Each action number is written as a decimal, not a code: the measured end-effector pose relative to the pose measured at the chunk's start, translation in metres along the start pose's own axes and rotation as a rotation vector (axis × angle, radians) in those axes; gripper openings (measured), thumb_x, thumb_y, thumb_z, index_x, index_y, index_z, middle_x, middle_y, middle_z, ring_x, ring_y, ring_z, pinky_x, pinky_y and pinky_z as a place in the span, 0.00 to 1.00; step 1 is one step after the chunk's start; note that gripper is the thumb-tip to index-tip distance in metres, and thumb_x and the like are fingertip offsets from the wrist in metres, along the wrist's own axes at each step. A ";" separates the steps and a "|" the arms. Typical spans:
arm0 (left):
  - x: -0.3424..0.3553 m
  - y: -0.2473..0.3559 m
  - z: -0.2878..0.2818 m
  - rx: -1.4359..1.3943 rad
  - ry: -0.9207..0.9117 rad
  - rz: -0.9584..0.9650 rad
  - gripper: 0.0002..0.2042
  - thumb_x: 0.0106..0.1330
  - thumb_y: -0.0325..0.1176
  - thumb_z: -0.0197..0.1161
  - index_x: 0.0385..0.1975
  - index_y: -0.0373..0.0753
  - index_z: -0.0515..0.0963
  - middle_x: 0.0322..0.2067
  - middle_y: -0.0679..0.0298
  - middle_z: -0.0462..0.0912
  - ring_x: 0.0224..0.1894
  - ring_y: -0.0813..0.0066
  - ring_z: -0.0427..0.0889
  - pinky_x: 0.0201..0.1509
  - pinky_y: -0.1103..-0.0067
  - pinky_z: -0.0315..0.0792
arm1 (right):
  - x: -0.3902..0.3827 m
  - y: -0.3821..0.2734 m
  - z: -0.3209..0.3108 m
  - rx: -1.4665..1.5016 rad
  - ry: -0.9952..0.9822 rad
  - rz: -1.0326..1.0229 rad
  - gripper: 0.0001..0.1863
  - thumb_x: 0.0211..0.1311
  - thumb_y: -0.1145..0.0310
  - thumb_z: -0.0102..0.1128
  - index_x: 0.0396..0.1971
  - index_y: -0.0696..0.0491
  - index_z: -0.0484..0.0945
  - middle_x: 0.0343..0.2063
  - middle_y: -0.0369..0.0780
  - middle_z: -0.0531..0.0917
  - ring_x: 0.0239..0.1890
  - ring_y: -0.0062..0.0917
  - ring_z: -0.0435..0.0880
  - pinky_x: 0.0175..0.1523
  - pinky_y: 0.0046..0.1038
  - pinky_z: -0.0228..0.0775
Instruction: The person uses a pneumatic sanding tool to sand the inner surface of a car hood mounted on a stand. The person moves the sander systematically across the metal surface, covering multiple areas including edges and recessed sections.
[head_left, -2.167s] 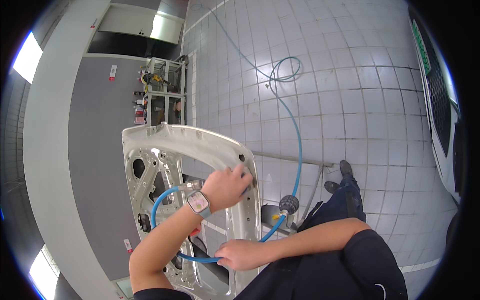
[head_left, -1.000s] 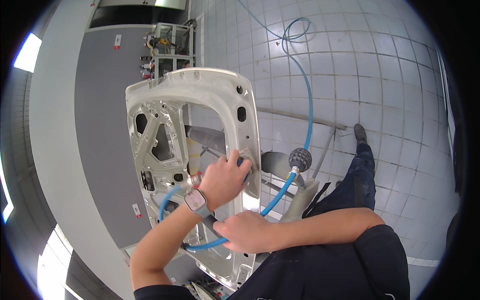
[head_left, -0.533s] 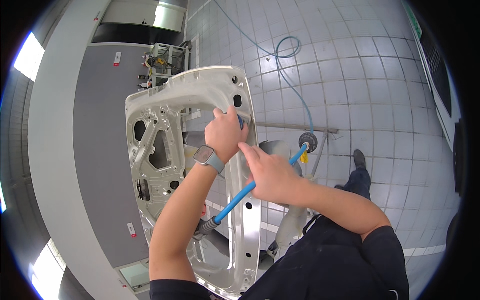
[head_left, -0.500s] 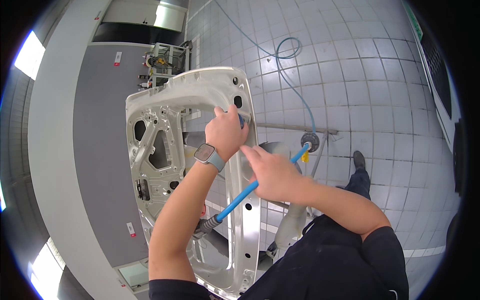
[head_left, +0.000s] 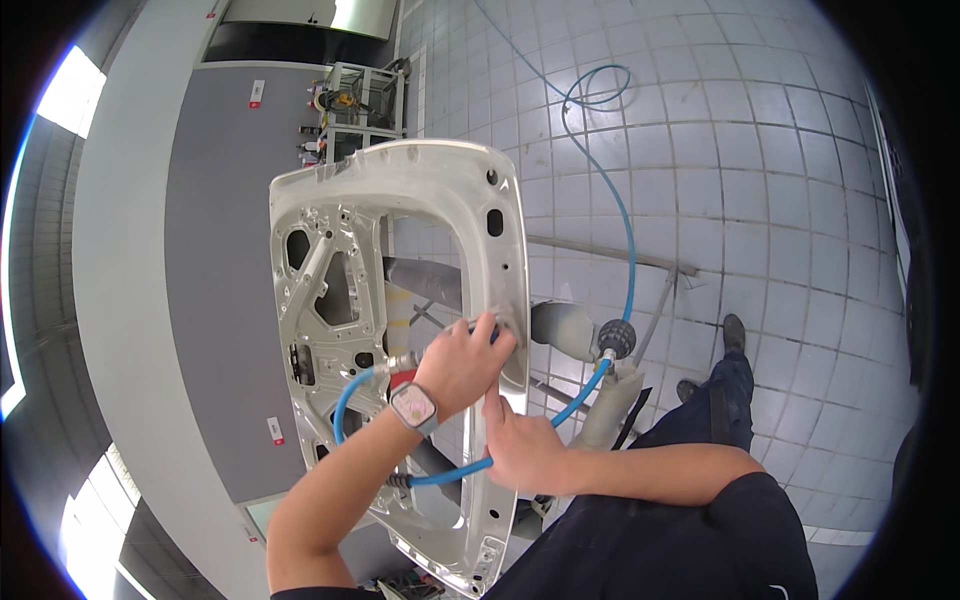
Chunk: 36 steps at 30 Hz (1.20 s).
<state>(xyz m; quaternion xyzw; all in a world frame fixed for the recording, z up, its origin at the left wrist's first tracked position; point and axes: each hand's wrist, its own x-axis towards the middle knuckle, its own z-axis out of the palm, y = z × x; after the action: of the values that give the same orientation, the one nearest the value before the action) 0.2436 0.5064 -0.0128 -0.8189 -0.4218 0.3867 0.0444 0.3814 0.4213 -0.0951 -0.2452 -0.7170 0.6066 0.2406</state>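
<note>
- Head view: dark-blue handheld tool (head_left: 497, 332), mostly hidden, sits against the pale door panel (head_left: 487, 285), on its right border, under left hand (head_left: 462, 365).
- Left fingers wrap over the tool from above, grasping it; body looks rigid, likely moderately heavy; best hold: palm on top.
- Right hand (head_left: 530, 455): index finger extended, other fingers appear curled round the blue hose (head_left: 450, 474); underside not visible.
- Hose looks flexible, probably springy; hold mid-loop to limit drag.
- Panel seems stiff, smooth, likely slippery; grip at outer rim.
</note>
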 end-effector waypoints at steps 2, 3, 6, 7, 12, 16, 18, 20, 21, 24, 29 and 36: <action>-0.007 0.006 0.001 -0.029 -0.008 -0.007 0.18 0.61 0.40 0.70 0.48 0.43 0.75 0.45 0.58 0.77 0.38 0.59 0.86 0.33 0.70 0.84 | -0.007 0.002 -0.002 0.005 -0.010 0.010 0.66 0.44 0.66 0.77 0.72 0.81 0.38 0.50 0.61 0.77 0.31 0.44 0.89 0.32 0.36 0.83; -0.009 0.008 0.000 -0.048 -0.011 -0.006 0.17 0.61 0.39 0.69 0.47 0.41 0.75 0.44 0.58 0.77 0.38 0.58 0.87 0.34 0.69 0.85 | -0.008 0.005 -0.004 0.026 0.001 0.008 0.66 0.44 0.66 0.77 0.72 0.81 0.38 0.49 0.60 0.77 0.31 0.44 0.89 0.31 0.36 0.82; -0.011 0.008 -0.002 -0.095 -0.052 0.011 0.16 0.62 0.39 0.69 0.46 0.42 0.75 0.43 0.58 0.77 0.37 0.58 0.86 0.33 0.69 0.85 | -0.008 0.011 -0.008 0.128 0.028 -0.001 0.60 0.49 0.68 0.71 0.71 0.81 0.38 0.53 0.65 0.76 0.30 0.50 0.88 0.31 0.44 0.80; -0.011 0.007 -0.003 -0.113 -0.093 0.017 0.17 0.62 0.40 0.70 0.47 0.43 0.75 0.44 0.58 0.77 0.38 0.58 0.86 0.34 0.69 0.84 | -0.007 0.012 -0.008 0.136 0.018 0.000 0.60 0.50 0.68 0.71 0.71 0.81 0.38 0.52 0.65 0.76 0.30 0.50 0.88 0.32 0.44 0.81; -0.010 -0.010 -0.005 -0.291 -0.211 0.158 0.21 0.58 0.40 0.74 0.48 0.44 0.74 0.44 0.59 0.76 0.39 0.57 0.85 0.36 0.66 0.82 | -0.008 0.005 -0.007 0.190 -0.023 0.019 0.62 0.50 0.67 0.71 0.71 0.82 0.36 0.49 0.64 0.78 0.31 0.51 0.88 0.32 0.44 0.81; -0.020 -0.008 -0.003 -0.415 -0.250 0.165 0.22 0.56 0.39 0.74 0.49 0.43 0.74 0.45 0.58 0.76 0.39 0.56 0.84 0.36 0.64 0.82 | -0.015 -0.003 -0.003 0.206 -0.046 0.011 0.63 0.50 0.66 0.72 0.71 0.82 0.34 0.47 0.64 0.79 0.31 0.51 0.88 0.33 0.43 0.82; -0.028 -0.003 -0.002 -0.433 -0.228 0.117 0.22 0.57 0.38 0.74 0.49 0.43 0.74 0.45 0.57 0.76 0.40 0.56 0.84 0.36 0.64 0.81 | -0.017 -0.003 -0.002 0.204 -0.064 -0.005 0.64 0.50 0.66 0.72 0.71 0.82 0.34 0.47 0.64 0.79 0.31 0.51 0.88 0.33 0.43 0.82; -0.033 0.003 0.001 -0.438 -0.177 0.039 0.21 0.58 0.38 0.73 0.49 0.42 0.75 0.45 0.56 0.76 0.40 0.55 0.84 0.36 0.64 0.81 | -0.012 0.000 -0.003 0.146 -0.061 -0.007 0.64 0.49 0.65 0.72 0.71 0.82 0.34 0.48 0.64 0.80 0.31 0.50 0.89 0.32 0.43 0.82; -0.034 0.005 0.003 -0.381 -0.153 -0.015 0.20 0.59 0.37 0.72 0.49 0.41 0.75 0.45 0.56 0.76 0.40 0.55 0.84 0.36 0.65 0.81 | -0.009 0.002 -0.004 0.118 -0.068 -0.010 0.65 0.49 0.65 0.72 0.71 0.82 0.33 0.48 0.64 0.80 0.31 0.50 0.89 0.32 0.43 0.82; -0.023 0.010 0.010 -0.268 0.096 -0.119 0.13 0.66 0.38 0.66 0.43 0.39 0.74 0.39 0.55 0.75 0.35 0.55 0.85 0.28 0.68 0.82 | 0.009 0.006 -0.011 0.122 -0.074 0.006 0.66 0.47 0.66 0.73 0.71 0.82 0.32 0.48 0.63 0.80 0.30 0.49 0.89 0.32 0.43 0.81; -0.009 0.020 0.018 -0.194 0.192 -0.270 0.11 0.67 0.37 0.66 0.41 0.40 0.74 0.39 0.55 0.76 0.35 0.56 0.85 0.24 0.68 0.81 | 0.015 0.014 -0.024 0.110 -0.147 0.077 0.65 0.46 0.71 0.69 0.73 0.80 0.29 0.33 0.56 0.84 0.29 0.48 0.88 0.32 0.43 0.80; -0.050 0.019 0.023 -0.463 0.009 -0.184 0.19 0.62 0.40 0.72 0.49 0.40 0.76 0.45 0.57 0.77 0.38 0.56 0.85 0.33 0.66 0.80 | -0.004 -0.008 -0.006 0.076 -0.233 0.049 0.64 0.48 0.70 0.69 0.74 0.79 0.31 0.37 0.56 0.85 0.28 0.45 0.89 0.31 0.40 0.80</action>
<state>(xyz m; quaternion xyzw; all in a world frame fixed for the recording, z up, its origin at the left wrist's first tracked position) 0.2229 0.4524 -0.0069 -0.7672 -0.5717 0.2702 -0.1075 0.3881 0.4225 -0.0865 -0.1812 -0.7104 0.6634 0.1496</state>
